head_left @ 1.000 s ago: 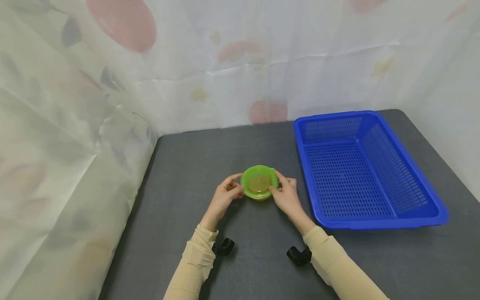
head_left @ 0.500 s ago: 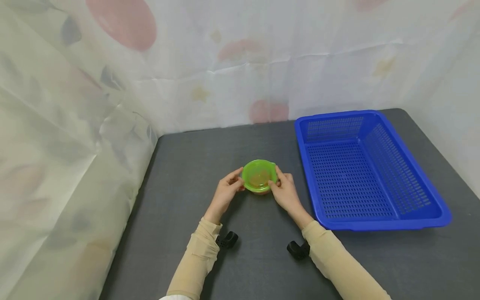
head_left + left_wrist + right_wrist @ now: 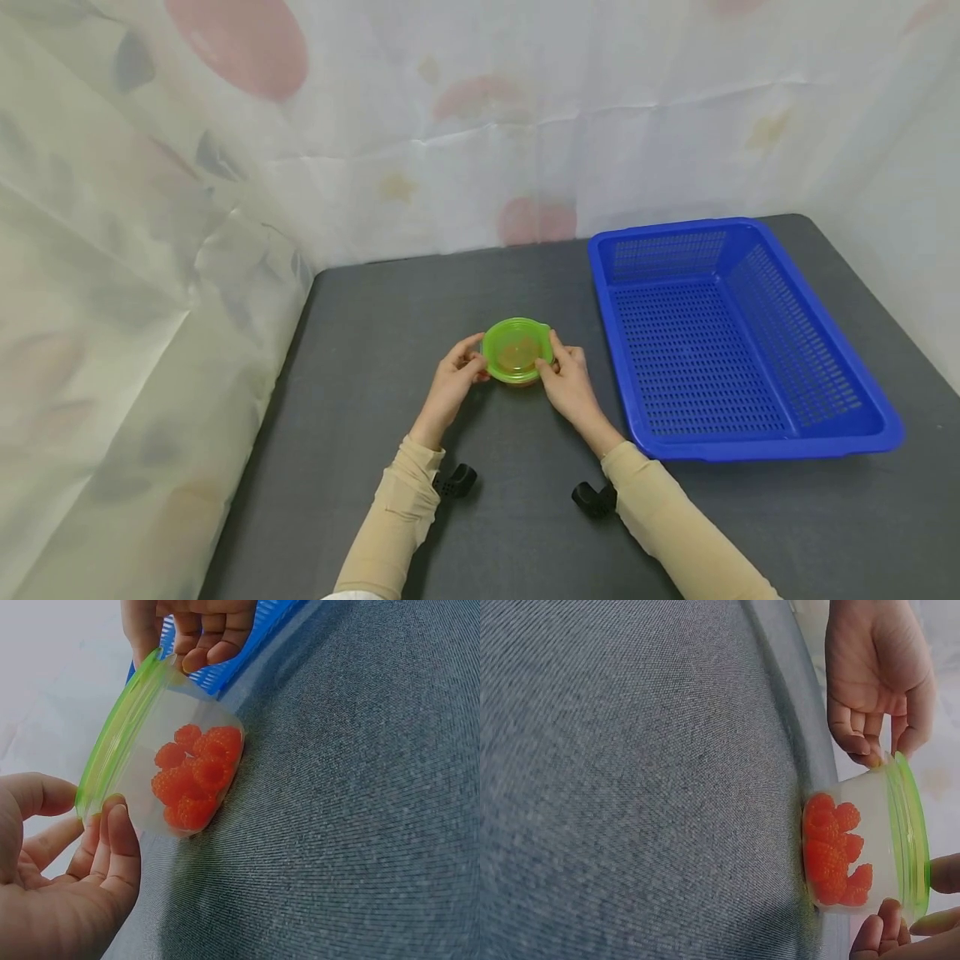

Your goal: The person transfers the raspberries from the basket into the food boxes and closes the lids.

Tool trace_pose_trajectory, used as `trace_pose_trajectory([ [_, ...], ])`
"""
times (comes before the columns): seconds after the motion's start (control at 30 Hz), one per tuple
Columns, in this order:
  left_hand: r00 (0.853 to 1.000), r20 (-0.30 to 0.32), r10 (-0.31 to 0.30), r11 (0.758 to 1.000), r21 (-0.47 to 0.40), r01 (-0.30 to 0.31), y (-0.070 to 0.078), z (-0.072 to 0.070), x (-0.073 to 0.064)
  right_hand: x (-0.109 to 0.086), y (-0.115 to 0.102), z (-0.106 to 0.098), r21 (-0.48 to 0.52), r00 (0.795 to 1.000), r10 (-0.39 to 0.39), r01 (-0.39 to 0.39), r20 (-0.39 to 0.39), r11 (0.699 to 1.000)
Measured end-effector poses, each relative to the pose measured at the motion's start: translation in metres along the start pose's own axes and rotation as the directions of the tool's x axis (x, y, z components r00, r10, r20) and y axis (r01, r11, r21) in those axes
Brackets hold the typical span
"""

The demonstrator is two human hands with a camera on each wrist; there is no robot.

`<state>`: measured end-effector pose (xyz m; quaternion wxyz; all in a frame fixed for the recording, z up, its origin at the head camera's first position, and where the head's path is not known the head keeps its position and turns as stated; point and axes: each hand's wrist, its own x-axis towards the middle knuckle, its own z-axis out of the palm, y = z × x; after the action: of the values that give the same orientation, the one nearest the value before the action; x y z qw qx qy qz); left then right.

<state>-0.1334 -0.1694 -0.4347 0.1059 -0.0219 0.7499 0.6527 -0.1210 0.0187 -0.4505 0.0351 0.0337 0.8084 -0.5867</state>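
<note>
A small round clear food container (image 3: 142,769) with a green lid (image 3: 516,343) is held between both hands near the middle of the table. Red raspberries (image 3: 199,774) fill its lower part. My left hand (image 3: 450,385) pinches the lid's rim on the left, thumb on the edge and the other fingertips below it. On the opposite side my right hand (image 3: 572,387) grips the rim, its thumb over the lid. The lid looks seated on the container. In the right wrist view the container's base is down at the cloth; whether it bears fully on it I cannot tell.
To the right, a large blue plastic basket (image 3: 633,392) with slotted walls stands close to my right hand. Dark grey cloth (image 3: 375,350) covers the table. Pale printed curtains (image 3: 420,183) hang behind and to the left. A black wrist camera (image 3: 456,481) sits below each hand.
Both hands and the container have shifted slightly away from me across the table, mostly in the first half second. The hold on the rim looks the same, and the basket stays put.
</note>
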Motion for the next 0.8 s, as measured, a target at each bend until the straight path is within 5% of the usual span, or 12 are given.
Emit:
trace_pose_trajectory([
  [0.3,1.0,-0.025,-0.005,1.0,-0.005,0.004,-0.017,-0.003,0.009,-0.008,-0.004,0.0,-0.063,0.998,-0.066,0.066,-0.001,0.996],
  [0.53,0.984,-0.172,0.038,0.971,0.24,0.004,-0.004,-0.005,0.006,-0.023,-0.035,-0.004,-0.163,0.981,-0.181,0.19,0.066,0.968],
  [0.7,0.964,-0.198,0.178,0.891,0.448,-0.073,0.019,-0.011,0.002,-0.032,-0.076,-0.026,-0.175,0.935,-0.326,0.348,0.142,0.921],
  [0.8,0.96,-0.145,0.24,0.855,0.499,-0.138,0.036,-0.014,0.001,-0.029,-0.096,-0.051,-0.233,0.874,-0.471,0.486,0.12,0.842],
])
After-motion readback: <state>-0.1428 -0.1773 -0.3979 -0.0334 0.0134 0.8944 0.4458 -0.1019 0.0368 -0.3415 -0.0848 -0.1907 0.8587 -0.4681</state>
